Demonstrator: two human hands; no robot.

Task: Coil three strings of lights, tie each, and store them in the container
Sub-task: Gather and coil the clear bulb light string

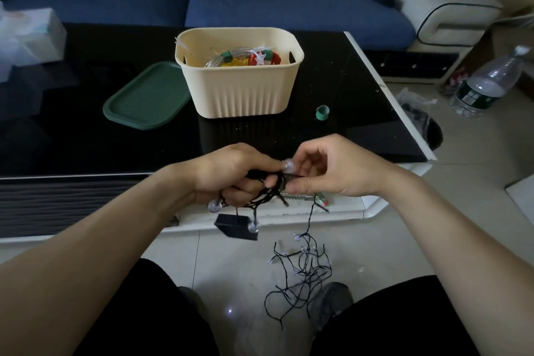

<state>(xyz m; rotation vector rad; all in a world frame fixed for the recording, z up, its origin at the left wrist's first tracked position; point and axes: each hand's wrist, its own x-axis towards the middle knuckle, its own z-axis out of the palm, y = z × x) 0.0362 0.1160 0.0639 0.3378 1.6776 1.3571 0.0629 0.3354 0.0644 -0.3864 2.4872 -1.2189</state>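
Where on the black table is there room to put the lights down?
The table is bare in front of the green lid and cream container, and right of the small green tie. It is crowded around lid and container.

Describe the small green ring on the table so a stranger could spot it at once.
Start at the black glass table in front of the blue sofa, then find the cream ribbed container standing on it. Just right of the container's base, apart from it, lies the small green ring, a short loop of green band. It is far smaller than the flat green lid on the container's other side.
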